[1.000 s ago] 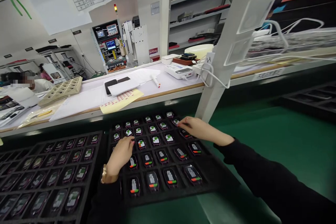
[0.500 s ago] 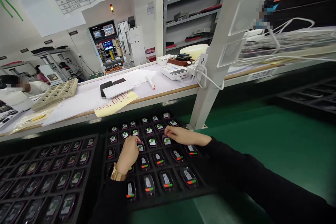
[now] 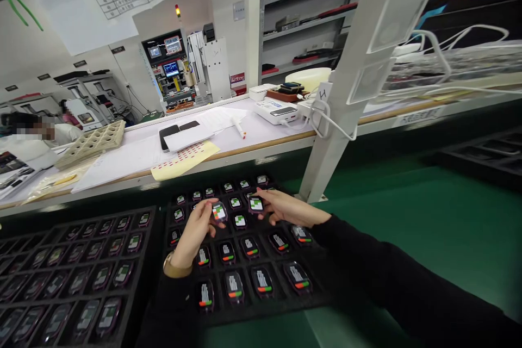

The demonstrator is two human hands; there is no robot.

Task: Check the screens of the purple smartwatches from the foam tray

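A black tray (image 3: 314,296) with rows of small lit-screen devices lies on the green belt in front of me. My left hand (image 3: 194,231) is pinched on one device (image 3: 219,211) and holds it lifted above the tray's middle rows. My right hand (image 3: 285,207) grips another device (image 3: 256,204) with a green and white screen, also raised off the tray. Both sleeves are black, and a gold watch (image 3: 174,270) sits on my left wrist. The devices in the near rows (image 3: 261,279) show red and green bars.
A second black tray (image 3: 73,272) of similar devices lies to the left. A white post (image 3: 338,109) rises just behind the tray. Behind it runs a white bench (image 3: 261,130) with papers, a phone (image 3: 169,136), a pen and a beige holed tray (image 3: 92,141). A person sits far left.
Both hands have moved toward the tray's middle, closed on a device each, and lifted them out of their pockets. The camera shifted slightly.
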